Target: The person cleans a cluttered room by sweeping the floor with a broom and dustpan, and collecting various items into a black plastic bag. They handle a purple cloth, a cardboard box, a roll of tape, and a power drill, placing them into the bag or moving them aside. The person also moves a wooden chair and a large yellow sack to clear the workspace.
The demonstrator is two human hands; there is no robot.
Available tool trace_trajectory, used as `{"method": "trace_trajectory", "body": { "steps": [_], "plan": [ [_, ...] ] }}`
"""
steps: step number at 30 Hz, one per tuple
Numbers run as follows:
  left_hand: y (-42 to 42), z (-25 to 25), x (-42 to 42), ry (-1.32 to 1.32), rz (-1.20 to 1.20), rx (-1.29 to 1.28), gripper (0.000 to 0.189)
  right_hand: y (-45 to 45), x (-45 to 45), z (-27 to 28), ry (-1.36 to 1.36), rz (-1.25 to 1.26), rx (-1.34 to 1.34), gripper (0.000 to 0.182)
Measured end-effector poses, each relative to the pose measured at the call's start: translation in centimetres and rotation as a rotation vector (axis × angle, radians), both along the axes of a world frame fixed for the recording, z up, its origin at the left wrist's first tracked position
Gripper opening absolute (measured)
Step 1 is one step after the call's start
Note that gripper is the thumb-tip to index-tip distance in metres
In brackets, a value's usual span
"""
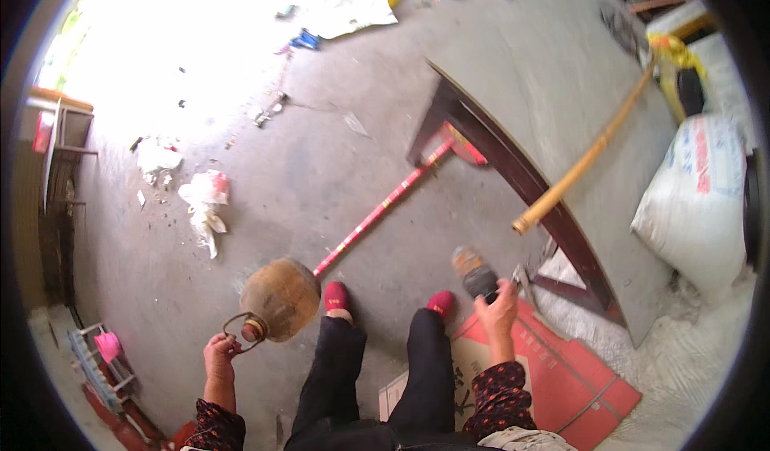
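My left hand (pixel 221 350) is closed on the wire handle of a large, dusty plastic jug (pixel 280 297), which hangs tilted at the left of my legs. A reddish-brown cap (pixel 252 331) sits on the jug's neck, near my hand. My right hand (pixel 498 309) grips the dark top of a bottle (pixel 479 278), held by its dark end over the floor. The bottle's far end looks clear and orange, and it is blurred. Between the hands, both feet in red shoes stand on the floor.
A red-handled broom (pixel 385 204) lies ahead on the concrete floor, beside a dark wooden frame (pixel 511 150). A bamboo pole (pixel 589 156) slants at the right, near a full white sack (pixel 692 198). Flattened red cardboard (pixel 571 379) lies at the right; plastic bags (pixel 206 201) lie left.
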State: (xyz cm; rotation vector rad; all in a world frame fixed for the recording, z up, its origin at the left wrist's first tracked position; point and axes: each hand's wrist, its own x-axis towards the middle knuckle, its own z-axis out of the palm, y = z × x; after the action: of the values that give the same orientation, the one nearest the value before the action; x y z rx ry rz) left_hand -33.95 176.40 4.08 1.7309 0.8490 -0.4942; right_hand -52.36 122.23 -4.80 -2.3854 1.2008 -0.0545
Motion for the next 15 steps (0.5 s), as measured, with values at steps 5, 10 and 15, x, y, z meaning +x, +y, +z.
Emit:
{"method": "trace_trajectory", "body": {
  "steps": [5,10,15],
  "plan": [
    [10.4,6.1,-0.8,-0.044,0.03,0.079,0.011,13.2,12.8,10.5,-0.023,0.373,0.09,0.056],
    [13.4,6.9,1.0,-0.115,-0.021,0.321,0.014,16.0,21.1,20.4,-0.081,0.458,0.338,0.064],
    [20.5,5.9,5.3,-0.125,-0.082,0.649,0.02,17.0,28.7,28.1,-0.295,0.512,0.459,0.066]
  ]
}}
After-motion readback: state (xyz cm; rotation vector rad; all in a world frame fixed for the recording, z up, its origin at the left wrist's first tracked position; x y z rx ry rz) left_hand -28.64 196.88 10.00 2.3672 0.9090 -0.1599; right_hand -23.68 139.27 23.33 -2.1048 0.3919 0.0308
